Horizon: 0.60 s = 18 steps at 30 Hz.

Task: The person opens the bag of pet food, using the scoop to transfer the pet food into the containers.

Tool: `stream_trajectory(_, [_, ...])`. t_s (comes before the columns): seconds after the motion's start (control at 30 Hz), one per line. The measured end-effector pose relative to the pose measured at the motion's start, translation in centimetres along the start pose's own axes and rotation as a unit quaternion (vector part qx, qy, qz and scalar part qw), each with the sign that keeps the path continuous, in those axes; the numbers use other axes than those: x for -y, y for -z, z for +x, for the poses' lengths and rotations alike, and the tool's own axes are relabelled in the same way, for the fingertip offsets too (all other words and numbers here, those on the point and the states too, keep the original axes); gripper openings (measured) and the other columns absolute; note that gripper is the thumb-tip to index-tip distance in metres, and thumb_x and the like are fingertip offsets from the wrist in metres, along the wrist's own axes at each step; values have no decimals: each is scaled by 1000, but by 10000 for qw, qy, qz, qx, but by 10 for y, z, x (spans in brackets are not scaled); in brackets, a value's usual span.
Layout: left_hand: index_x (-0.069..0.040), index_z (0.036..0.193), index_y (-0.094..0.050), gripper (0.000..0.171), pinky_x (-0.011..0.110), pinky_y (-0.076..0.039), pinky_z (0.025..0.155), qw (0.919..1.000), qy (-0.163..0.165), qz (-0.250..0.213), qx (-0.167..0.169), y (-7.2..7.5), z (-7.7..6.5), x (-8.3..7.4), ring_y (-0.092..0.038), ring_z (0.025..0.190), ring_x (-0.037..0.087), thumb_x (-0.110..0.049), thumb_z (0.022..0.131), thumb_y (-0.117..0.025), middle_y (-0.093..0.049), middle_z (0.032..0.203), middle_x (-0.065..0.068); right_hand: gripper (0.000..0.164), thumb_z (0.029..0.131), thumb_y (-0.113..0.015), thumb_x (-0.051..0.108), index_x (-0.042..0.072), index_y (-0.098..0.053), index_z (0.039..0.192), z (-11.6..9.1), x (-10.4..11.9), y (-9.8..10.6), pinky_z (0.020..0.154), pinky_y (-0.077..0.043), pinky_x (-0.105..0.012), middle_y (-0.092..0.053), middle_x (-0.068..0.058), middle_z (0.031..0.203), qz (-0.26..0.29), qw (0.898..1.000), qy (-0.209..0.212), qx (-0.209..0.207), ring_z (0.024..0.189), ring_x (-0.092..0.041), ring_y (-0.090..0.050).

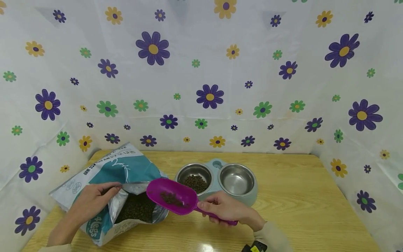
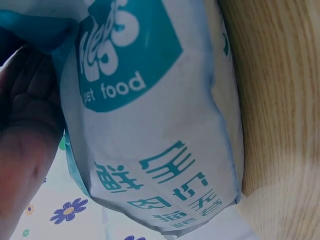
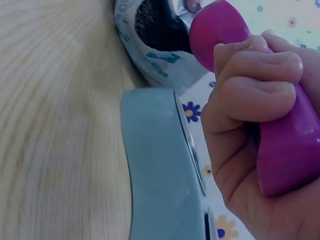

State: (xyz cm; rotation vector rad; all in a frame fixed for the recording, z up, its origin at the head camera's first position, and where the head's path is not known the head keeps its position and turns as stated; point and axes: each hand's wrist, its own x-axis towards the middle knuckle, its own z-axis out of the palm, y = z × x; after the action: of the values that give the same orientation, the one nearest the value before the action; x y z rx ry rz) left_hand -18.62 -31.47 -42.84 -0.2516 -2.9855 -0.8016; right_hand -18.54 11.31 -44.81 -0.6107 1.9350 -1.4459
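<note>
In the head view my right hand (image 1: 228, 210) grips the handle of a magenta scoop (image 1: 188, 206), its fingers wrapped round it in the right wrist view. Some brown kibble (image 1: 171, 198) lies in the scoop, which is held between the bag's mouth and the bowls. My left hand (image 1: 89, 203) pinches the upper edge of an open pet food bag (image 1: 138, 168) between thumb and fingers. Dark kibble (image 1: 135, 210) shows inside the bag. In the left wrist view the bag's printed side (image 2: 150, 130) hides part of that hand.
Behind the scoop stands a pale blue double feeder (image 1: 250, 199). Its left steel bowl (image 1: 189, 169) contains kibble; the right steel bowl (image 1: 236, 180) shows bare metal. A wooden table (image 1: 299, 196) bears everything, and a flower-printed sheet (image 1: 189, 77) surrounds its back and sides.
</note>
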Motion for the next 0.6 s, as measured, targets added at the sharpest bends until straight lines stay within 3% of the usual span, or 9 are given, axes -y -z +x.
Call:
stream_trajectory(0.3, [-9,124,-75,33,52,-59,87,10000,-54,-25,-74,-1,-1,2,-71,109,35,-29,105,-57,-75,121,14,48,106,-54,43,0,-64,88,-14,-2,25,36,-36,-20,-50,3,57,-49,9994,-9,-357,37,-5,-40])
stream_trajectory(0.47, [-10,124,-75,32,49,-59,85,9999,-64,-13,-96,-1,-1,2,-72,108,33,-29,105,-57,-76,121,13,57,104,-55,49,-4,-59,83,-21,0,38,34,-33,-21,-48,3,55,-623,9952,-72,-750,36,-6,-38])
stream_trajectory(0.6, [-10,125,-75,33,49,-59,85,10000,-48,-40,-54,-1,-1,1,-71,109,34,-29,106,-57,-75,122,14,54,104,-55,49,-1,-64,87,-26,3,46,34,-31,-21,-43,5,51,-1410,9843,15,-1061,34,-6,-34])
